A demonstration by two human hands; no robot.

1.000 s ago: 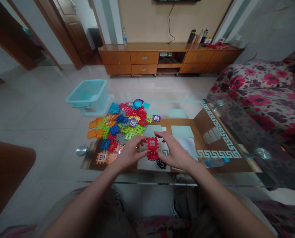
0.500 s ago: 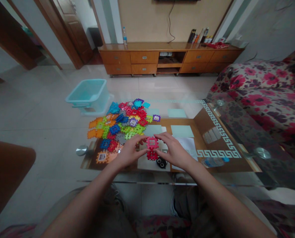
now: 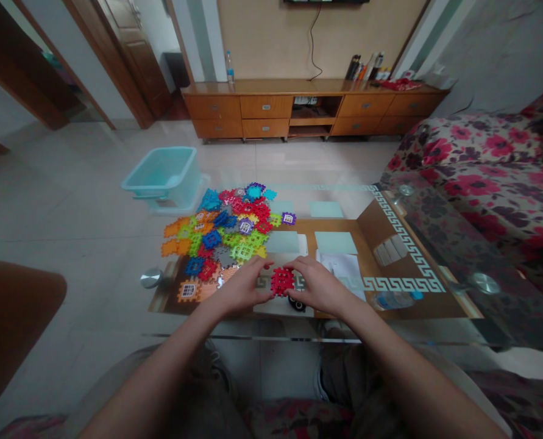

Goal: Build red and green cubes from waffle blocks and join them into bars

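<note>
Red tile lower, between hands

Home living rm: floral sofa, wood TV cabinet, glass coffee table, tiled floor.

red lattice tile piece | flat-faced | low over glass tabletop

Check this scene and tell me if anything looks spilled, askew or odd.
Only the plastic tiles stand out: they lie in a loose, overlapping heap on the glass table, with orange ones straggling toward its left side. The left hand and right hand pinch a red tile between them. Nothing looks broken.
</note>
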